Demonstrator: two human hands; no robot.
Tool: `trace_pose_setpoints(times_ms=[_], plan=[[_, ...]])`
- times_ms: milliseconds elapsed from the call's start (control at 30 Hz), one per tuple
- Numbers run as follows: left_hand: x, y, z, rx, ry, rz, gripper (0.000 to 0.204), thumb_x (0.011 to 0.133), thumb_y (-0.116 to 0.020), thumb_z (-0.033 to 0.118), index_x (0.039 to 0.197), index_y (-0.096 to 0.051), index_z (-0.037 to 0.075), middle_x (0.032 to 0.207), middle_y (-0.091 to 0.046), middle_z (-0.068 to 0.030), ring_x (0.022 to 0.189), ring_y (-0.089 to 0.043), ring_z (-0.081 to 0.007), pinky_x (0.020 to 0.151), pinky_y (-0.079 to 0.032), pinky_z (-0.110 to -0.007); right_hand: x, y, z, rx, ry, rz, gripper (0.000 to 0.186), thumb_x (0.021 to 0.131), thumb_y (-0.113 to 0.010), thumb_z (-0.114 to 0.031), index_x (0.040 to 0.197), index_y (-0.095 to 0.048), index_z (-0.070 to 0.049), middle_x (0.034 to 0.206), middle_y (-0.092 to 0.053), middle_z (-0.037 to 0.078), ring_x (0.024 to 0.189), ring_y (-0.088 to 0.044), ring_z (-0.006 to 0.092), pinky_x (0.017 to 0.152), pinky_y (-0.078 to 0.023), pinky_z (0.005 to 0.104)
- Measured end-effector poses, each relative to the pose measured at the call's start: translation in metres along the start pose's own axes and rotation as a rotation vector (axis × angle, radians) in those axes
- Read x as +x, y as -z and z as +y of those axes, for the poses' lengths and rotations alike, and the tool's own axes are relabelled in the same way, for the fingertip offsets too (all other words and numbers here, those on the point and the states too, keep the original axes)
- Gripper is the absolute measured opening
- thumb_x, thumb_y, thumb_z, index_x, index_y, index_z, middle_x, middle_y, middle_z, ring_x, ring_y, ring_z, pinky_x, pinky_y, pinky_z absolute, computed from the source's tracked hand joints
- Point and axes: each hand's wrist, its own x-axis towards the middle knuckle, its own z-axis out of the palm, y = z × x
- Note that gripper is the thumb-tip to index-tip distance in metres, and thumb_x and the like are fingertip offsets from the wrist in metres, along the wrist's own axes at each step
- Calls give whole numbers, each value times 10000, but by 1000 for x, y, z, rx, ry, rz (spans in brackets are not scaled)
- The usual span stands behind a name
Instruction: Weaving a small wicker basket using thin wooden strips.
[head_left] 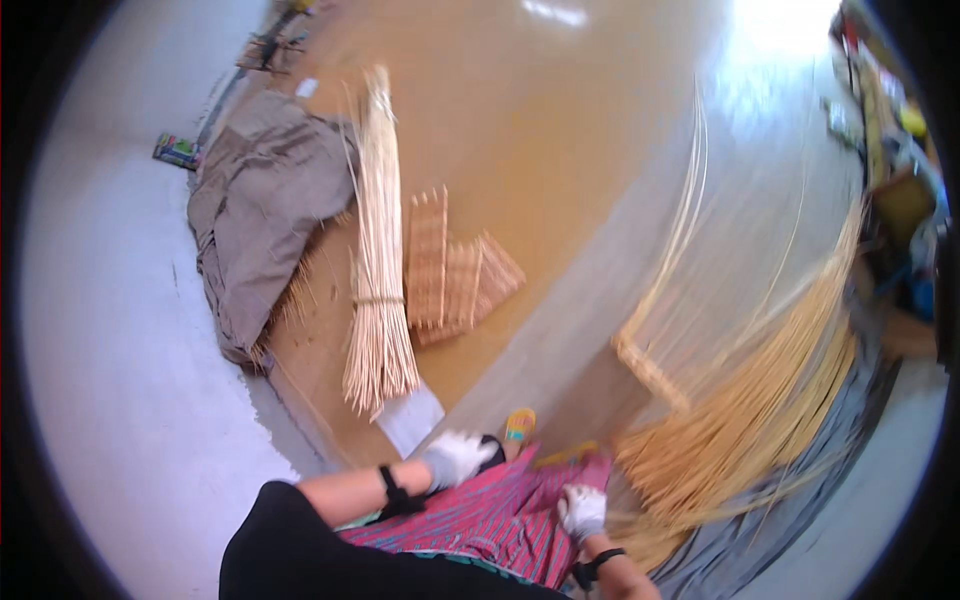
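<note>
A pink and blue striped cloth (500, 510) lies over my lap and legs in loose folds. My left hand (460, 458), in a white glove, is at the cloth's upper left edge beside a dark patch; its fingers are smeared by motion. On the right side of the cloth, my white-gloved right hand (582, 508) has curled fingers that seem to pinch the fabric. Each wrist wears a black strap. Just past the cloth shows my foot in a yellow sandal (520, 425).
A tied bundle of pale sticks (380, 300) lies ahead left, beside woven slatted panels (450, 270). Further left is a brown-grey cloth heap (265, 190) against the white wall. Many loose straw-coloured strips (745, 410) spread to the right over a grey sheet (790, 505). A small woven piece (648, 372) lies near them.
</note>
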Motion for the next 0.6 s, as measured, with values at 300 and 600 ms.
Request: trace_pose_setpoints(times_ms=[300,600], plan=[[-139,126,-107,-583,400,-60,523,961,-647,393,1399,-602,111,1286,-686,-215,1215,-646,-372,1033,-499,-457,103,143,-23,471,-214,-632,387,978,-653,-328,1285,-707,-98,1059,-771,107,914,-749,263,894,-591,371],[-62,365,-247,-717,353,387,501,953,-654,402,1396,-610,172,1334,-644,-213,1215,-635,-399,1022,-501,-494,275,374,54,183,-547,-291,383,905,-653,-338,1114,-783,-45,979,-777,153,867,-740,242,806,-577,369]])
